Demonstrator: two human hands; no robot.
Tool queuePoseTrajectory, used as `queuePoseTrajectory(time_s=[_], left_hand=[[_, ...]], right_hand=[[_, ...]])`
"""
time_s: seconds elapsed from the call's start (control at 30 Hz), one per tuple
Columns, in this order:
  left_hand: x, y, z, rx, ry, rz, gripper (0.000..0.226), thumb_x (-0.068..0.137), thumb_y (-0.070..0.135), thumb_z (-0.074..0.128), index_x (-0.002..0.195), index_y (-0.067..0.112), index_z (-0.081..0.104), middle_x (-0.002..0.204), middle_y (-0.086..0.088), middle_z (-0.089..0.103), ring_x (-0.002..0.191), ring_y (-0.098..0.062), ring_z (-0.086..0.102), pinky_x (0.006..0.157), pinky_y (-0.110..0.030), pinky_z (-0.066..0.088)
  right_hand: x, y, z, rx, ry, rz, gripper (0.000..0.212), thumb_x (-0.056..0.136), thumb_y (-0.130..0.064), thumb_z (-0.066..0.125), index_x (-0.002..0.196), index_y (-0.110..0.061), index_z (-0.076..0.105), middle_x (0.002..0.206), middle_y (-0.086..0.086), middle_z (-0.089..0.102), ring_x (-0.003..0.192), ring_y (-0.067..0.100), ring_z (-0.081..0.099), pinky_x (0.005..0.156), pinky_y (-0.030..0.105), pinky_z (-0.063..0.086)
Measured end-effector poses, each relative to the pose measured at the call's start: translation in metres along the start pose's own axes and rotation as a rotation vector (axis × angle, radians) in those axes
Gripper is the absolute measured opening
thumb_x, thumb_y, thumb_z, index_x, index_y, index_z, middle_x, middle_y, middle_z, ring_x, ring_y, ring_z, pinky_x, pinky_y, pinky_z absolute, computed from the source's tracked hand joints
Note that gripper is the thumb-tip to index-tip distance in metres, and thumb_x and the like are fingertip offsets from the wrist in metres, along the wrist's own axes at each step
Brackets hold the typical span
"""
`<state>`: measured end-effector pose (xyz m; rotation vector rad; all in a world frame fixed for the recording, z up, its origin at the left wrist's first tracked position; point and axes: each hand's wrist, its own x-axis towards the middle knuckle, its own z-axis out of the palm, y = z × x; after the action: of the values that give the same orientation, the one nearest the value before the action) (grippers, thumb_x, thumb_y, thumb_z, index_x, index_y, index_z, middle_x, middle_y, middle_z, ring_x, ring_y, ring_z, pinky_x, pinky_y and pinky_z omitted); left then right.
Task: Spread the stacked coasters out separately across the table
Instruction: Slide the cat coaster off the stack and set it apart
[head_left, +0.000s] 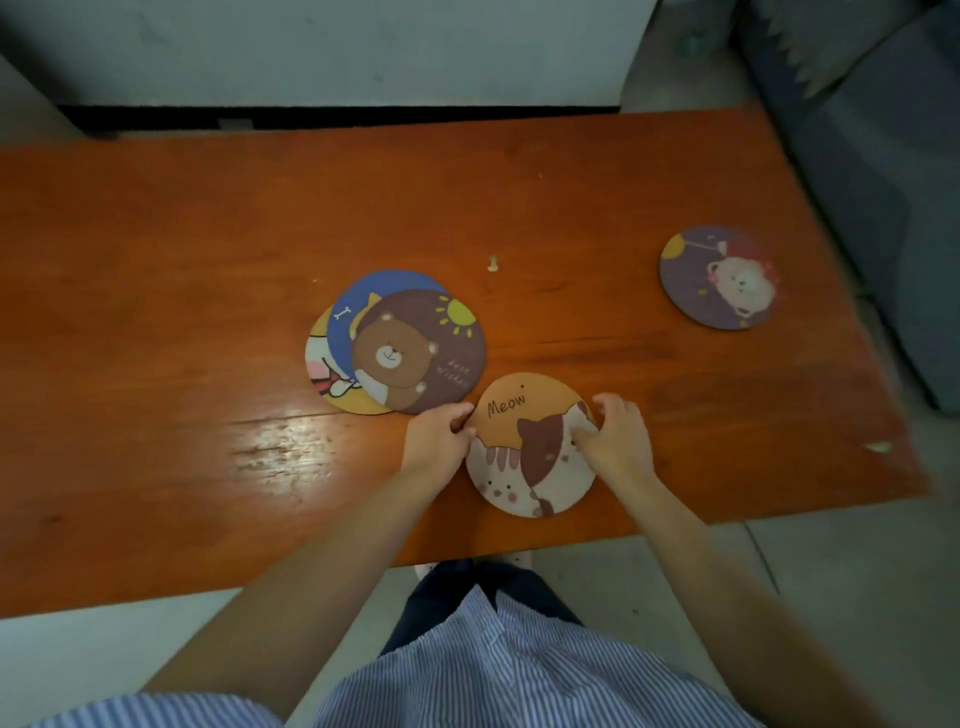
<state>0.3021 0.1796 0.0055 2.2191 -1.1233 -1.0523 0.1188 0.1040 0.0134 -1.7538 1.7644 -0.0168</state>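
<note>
An orange "Meow" cat coaster (524, 457) lies near the table's front edge. My left hand (439, 441) pinches its left rim and my right hand (621, 436) grips its right rim. Just behind and to the left sits an overlapping pile: a brown bear coaster (418, 353) on top, a blue coaster (363, 301) under it, and a yellow one (322, 364) at the bottom, mostly hidden. A purple coaster with a pink animal (719, 278) lies alone at the far right.
The orange wooden table (156, 312) has a glare patch at front left and a small pale scrap (492, 264) near the middle. A dark grey sofa (883, 156) stands beyond the right edge. A white wall runs behind.
</note>
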Motion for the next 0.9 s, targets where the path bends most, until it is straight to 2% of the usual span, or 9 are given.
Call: queuePoseTrajectory(time_s=[0.07,0.17,0.27,0.37,0.5,0.63,0.73,0.8,0.9], left_hand=[[0.002,0.001,0.002,0.018,0.022,0.008,0.037,0.087,0.013,0.056,0.123,0.009,0.052,0.128,-0.012,0.058,0.116,-0.026,0.053,0.098,-0.035,0.041],[-0.001,0.001,0.005,0.004,0.082,0.003,0.034,0.085,0.013,0.058,0.119,0.007,0.056,0.123,-0.015,0.060,0.110,-0.029,0.056,0.094,-0.035,0.043],[-0.007,-0.001,0.010,0.015,0.120,0.030,0.023,0.083,0.012,0.061,0.104,0.005,0.064,0.105,-0.018,0.062,0.094,-0.030,0.060,0.078,-0.029,0.042],[-0.013,-0.004,0.019,0.037,0.201,0.009,0.020,0.083,0.014,0.061,0.101,0.008,0.062,0.105,-0.013,0.057,0.094,-0.024,0.055,0.076,-0.023,0.035],[-0.019,-0.013,0.022,0.133,0.288,0.045,0.017,0.084,0.019,0.059,0.098,0.009,0.062,0.120,-0.012,0.048,0.115,-0.026,0.043,0.088,-0.029,0.037],[-0.025,-0.043,-0.011,0.184,0.395,0.032,0.018,0.085,0.015,0.055,0.096,0.004,0.063,0.118,-0.017,0.055,0.109,-0.030,0.049,0.086,-0.037,0.044],[-0.033,-0.083,-0.049,0.247,0.475,-0.080,0.021,0.086,0.015,0.053,0.101,0.004,0.062,0.120,-0.018,0.055,0.112,-0.033,0.047,0.091,-0.043,0.043],[-0.041,-0.113,-0.076,0.321,0.486,-0.151,0.023,0.087,0.017,0.050,0.104,0.005,0.060,0.124,-0.019,0.053,0.115,-0.035,0.045,0.094,-0.046,0.042],[-0.049,-0.160,-0.115,0.445,0.470,-0.215,0.028,0.088,0.019,0.047,0.110,0.004,0.055,0.129,-0.019,0.050,0.121,-0.035,0.041,0.099,-0.049,0.040]], right_hand=[[0.009,0.000,0.000,0.116,-0.015,0.081,0.047,0.083,-0.019,0.067,0.125,-0.008,0.047,0.116,0.013,0.060,0.104,0.026,0.057,0.078,0.032,0.048],[0.017,0.006,-0.007,0.154,-0.021,0.133,0.031,0.084,-0.019,0.067,0.111,-0.005,0.059,0.110,0.013,0.067,0.102,0.025,0.061,0.081,0.035,0.051],[0.018,0.012,-0.010,0.216,0.044,0.072,0.016,0.085,-0.014,0.066,0.098,-0.005,0.065,0.104,0.014,0.069,0.094,0.023,0.061,0.081,0.036,0.054],[0.014,0.010,-0.008,0.061,0.059,-0.037,0.011,0.088,-0.009,0.060,0.097,-0.005,0.064,0.102,0.014,0.068,0.084,0.017,0.056,0.069,0.028,0.048],[0.015,-0.002,-0.009,-0.306,0.037,-0.172,0.024,0.088,-0.010,0.058,0.112,-0.010,0.057,0.117,0.013,0.056,0.108,0.028,0.051,0.084,0.038,0.050],[0.014,-0.052,0.004,-0.350,0.040,-0.545,0.029,0.086,-0.022,0.062,0.112,-0.010,0.058,0.115,0.011,0.060,0.108,0.028,0.050,0.086,0.038,0.048],[0.004,-0.101,0.039,-0.413,-0.075,-0.765,0.043,0.085,-0.038,0.060,0.119,-0.011,0.052,0.120,0.010,0.056,0.113,0.028,0.048,0.089,0.041,0.046],[-0.004,-0.126,0.065,-0.467,-0.125,-0.817,0.050,0.085,-0.041,0.059,0.124,-0.012,0.046,0.127,0.011,0.050,0.119,0.029,0.044,0.094,0.043,0.044],[-0.008,-0.151,0.091,-0.528,-0.121,-0.755,0.050,0.087,-0.035,0.060,0.127,-0.010,0.042,0.135,0.015,0.041,0.127,0.033,0.036,0.099,0.047,0.040]])
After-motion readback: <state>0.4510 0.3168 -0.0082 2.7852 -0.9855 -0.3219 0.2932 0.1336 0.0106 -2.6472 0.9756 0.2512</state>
